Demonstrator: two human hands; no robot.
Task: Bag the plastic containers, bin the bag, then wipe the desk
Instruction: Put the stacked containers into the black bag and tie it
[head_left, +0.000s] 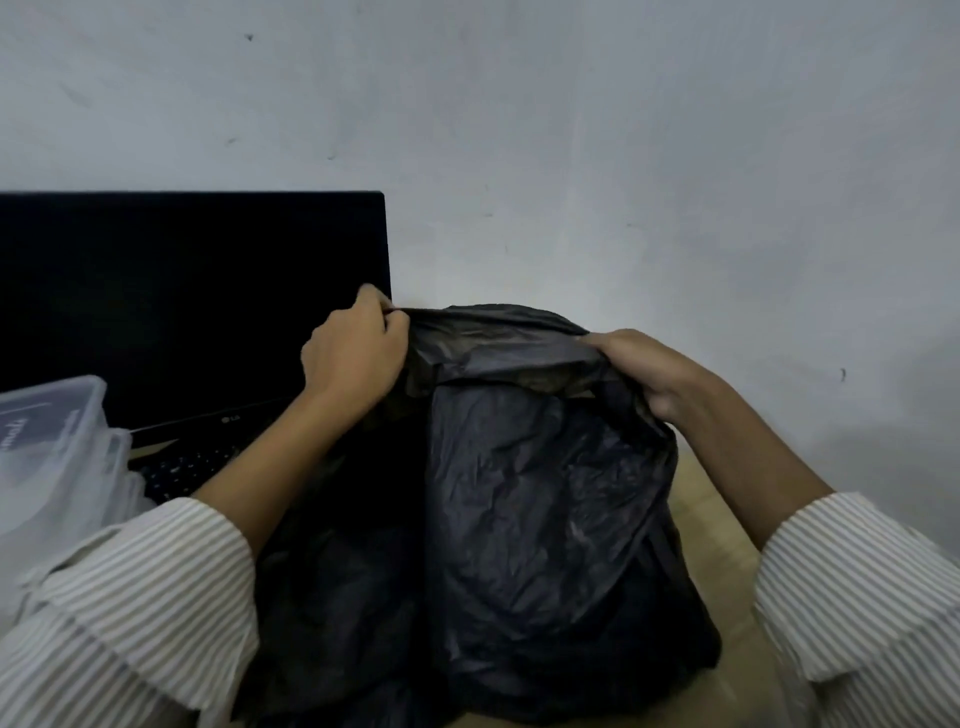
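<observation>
Black plastic bag (519, 493) hangs between both grips: left grip (353, 353) pinches its rim at 10 o'clock, right grip (639, 369) clutches it at 2; clear containers (52, 447) at 9

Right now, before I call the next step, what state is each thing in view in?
Black bag: crumpled, resting on the desk, top edge held up and stretched between both hands.
Left hand: grips the bag's top edge.
Right hand: grips the bag's top edge.
Plastic containers: clear, at far left, not yet bagged.
Laptop: lid open, screen dark.
</observation>
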